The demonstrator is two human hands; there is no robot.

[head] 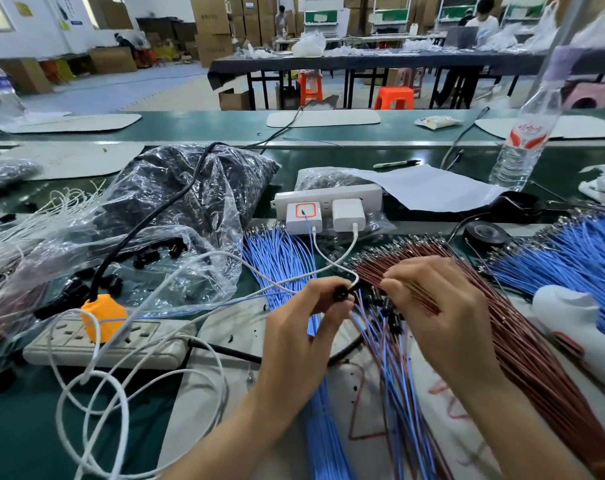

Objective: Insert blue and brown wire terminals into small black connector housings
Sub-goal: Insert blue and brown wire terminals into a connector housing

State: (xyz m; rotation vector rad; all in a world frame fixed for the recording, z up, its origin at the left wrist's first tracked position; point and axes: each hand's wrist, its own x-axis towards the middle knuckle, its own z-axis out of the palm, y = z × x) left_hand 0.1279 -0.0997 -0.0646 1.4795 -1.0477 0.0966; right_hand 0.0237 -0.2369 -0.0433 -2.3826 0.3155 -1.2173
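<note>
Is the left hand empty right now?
No, the left hand pinches a small black connector housing between its thumb and fingertips.

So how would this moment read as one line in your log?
step: wire pick-up | left hand: pinches housing | right hand: pinches brown wires | blue wires: on bench

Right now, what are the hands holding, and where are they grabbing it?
The left hand pinches a small black connector housing by its sides. The right hand's hold cannot be told.
</note>
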